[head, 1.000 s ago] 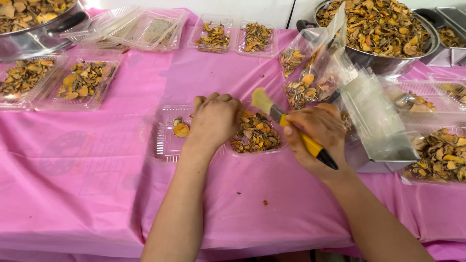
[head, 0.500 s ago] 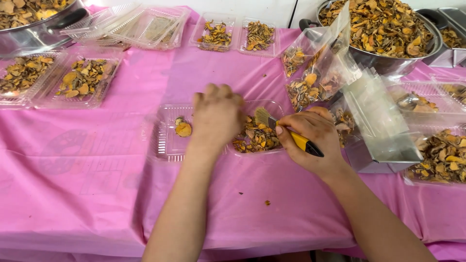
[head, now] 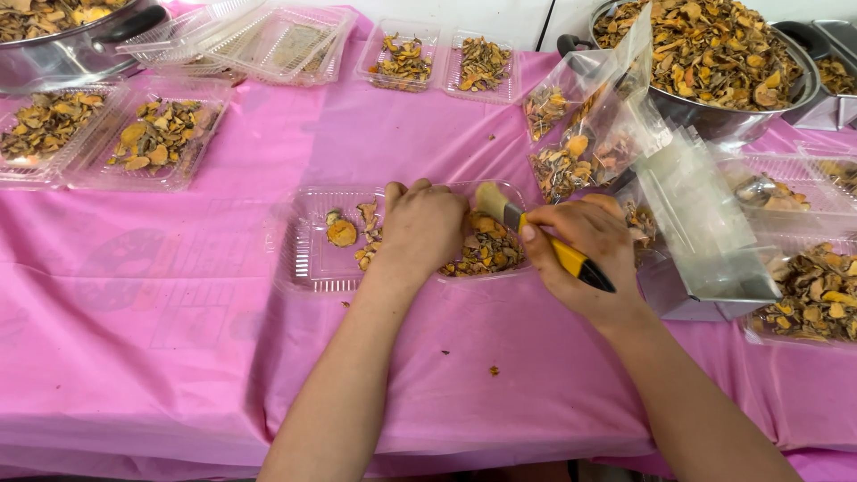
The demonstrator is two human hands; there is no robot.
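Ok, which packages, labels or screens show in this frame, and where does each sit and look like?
Open clear tray: under the left hand, partly filled with dried slices.
Two filled clear trays: far left, rectangular.
Stack of empty clear trays: top left.
Two small filled trays: top middle.
Clear bags: right of middle, upright, holding dried slices.
The right hand holds a brush.
No labels or screens.

1. Slim bare left hand (head: 427, 225), no ring, glove or watch on it
2. Bare right hand (head: 585, 254), short plain nails, no jewellery
3. Both forearms uncovered up to the frame's lower edge, no sleeve showing
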